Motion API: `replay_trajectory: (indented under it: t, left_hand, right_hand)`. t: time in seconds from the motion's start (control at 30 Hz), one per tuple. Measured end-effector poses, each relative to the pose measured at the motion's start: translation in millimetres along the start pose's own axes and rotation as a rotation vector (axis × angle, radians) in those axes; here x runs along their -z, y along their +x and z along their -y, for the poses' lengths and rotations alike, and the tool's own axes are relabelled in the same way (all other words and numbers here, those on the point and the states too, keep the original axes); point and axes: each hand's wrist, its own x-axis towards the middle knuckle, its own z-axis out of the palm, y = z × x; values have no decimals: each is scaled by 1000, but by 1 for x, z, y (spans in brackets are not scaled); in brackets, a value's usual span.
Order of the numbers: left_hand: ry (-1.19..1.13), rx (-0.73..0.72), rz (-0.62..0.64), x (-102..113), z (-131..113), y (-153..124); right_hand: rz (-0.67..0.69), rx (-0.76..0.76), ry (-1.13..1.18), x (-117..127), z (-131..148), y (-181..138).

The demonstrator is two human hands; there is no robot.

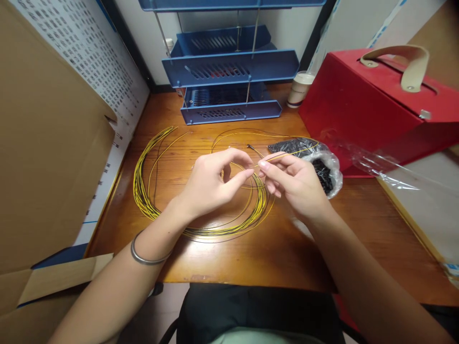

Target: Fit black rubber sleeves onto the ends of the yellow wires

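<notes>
Over the middle of the table, my left hand [218, 177] brings thumb and forefinger together in a pinch at the tip of a thin yellow wire. My right hand [294, 179] is closed on the same yellow wire [301, 151] just to the right, the fingertips of both hands almost meeting. From there the wire loops back behind the hands. Below and behind them lies a large coil of yellow and black wires [143, 196], partly hidden by my left hand and wrist. A short black-tipped piece [251, 147] sticks out behind my right hand.
Right of my hands, a clear plastic bag [335, 179] holds small black parts. Beyond it stand a red box [344, 110] with a strap handle and a paper cup [300, 90]. Blue tiered trays [231, 114] stand at the back. Cardboard [46, 143] borders the left side.
</notes>
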Motion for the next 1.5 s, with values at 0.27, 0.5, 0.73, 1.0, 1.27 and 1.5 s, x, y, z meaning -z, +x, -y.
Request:
replay_trajectory:
  t: [0.27,0.5,0.73,1.0,1.27,1.5]
  left_hand:
    - [129,-146,-96,-4,2,-3]
    - [4,14,-76,-3,-2,-2]
    - [-280,220,51,-2,-9,0]
    - [-481,324,74,-7,-7,0]
    - [-170,134,-27,-5,-3,-1]
    - [-134,84,-37,-7,-2,-3]
  right_hand:
    - [-4,2,-34,-2,2,-2]
    - [-56,103,-142,-10,4,-6]
    - [-129,242,-229,-16,1,-9]
    - [-142,252,-256,-15,0,-10]
    - [-124,211,-218,-13,4,-8]
    - [-121,184,-212,-13,4,-8]
